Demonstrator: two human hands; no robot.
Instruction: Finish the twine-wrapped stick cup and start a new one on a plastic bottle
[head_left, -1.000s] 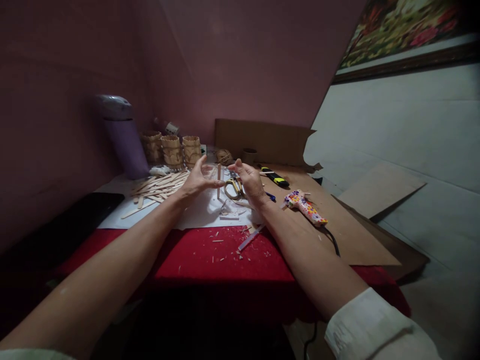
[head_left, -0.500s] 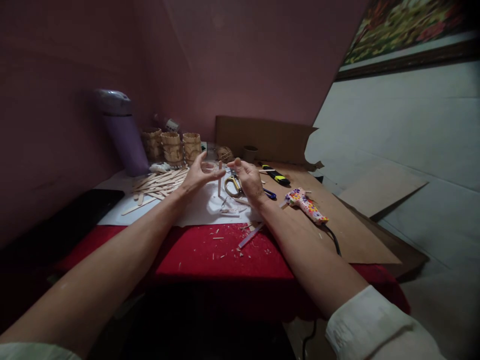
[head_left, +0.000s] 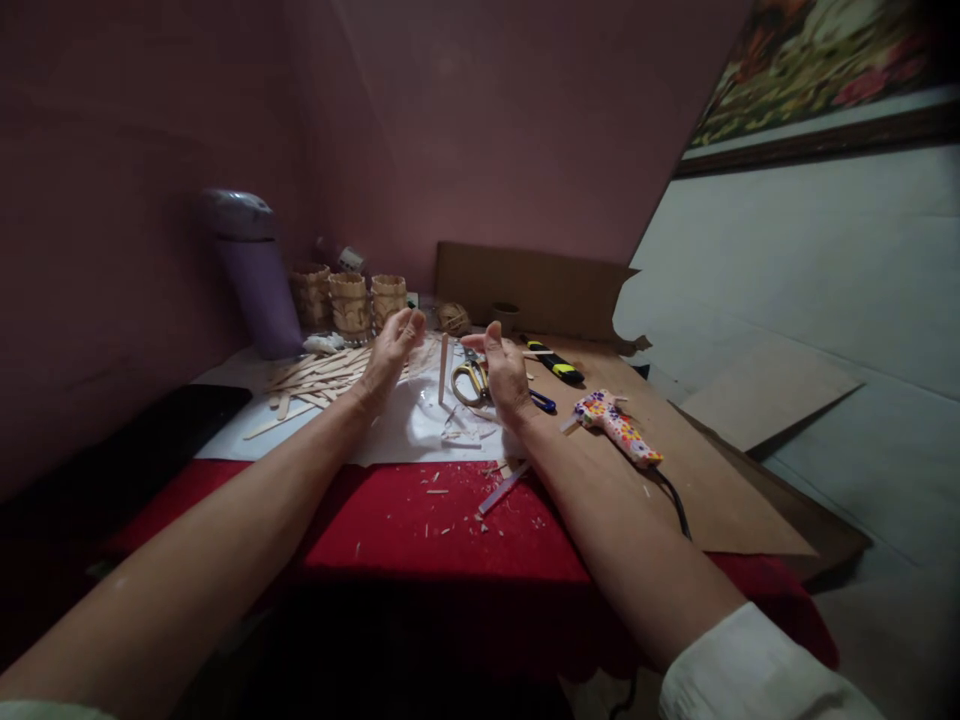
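A wooden craft stick (head_left: pixel 443 372) stands upright on the white sheet (head_left: pixel 397 425), in the gap between my two hands. My left hand (head_left: pixel 394 350) is to its left, fingers stretched forward, holding nothing and not touching the stick. On the other side, my right hand (head_left: pixel 502 375) has its thumb up and its fingers pointing towards the stick; it looks empty too. Scissors with yellow-rimmed handles (head_left: pixel 469 384) lie just left of my right palm. Small clear scraps (head_left: pixel 461 428) are on the sheet in front. A pile of craft sticks (head_left: pixel 322 378) spreads beyond my left wrist.
Stick-built cups (head_left: pixel 349 308), a purple bottle (head_left: pixel 259 290) and a ball of twine (head_left: pixel 453 319) stand at the back. On the right cardboard (head_left: pixel 720 500) lie a flowered glue gun (head_left: pixel 619 428) and a black-yellow cutter (head_left: pixel 553 362). A glue stick (head_left: pixel 502 492) lies in front.
My left hand has drawn back leftwards from the stick, and my right hand's fingers have straightened. The stick is still upright. The whole view has shifted slightly.
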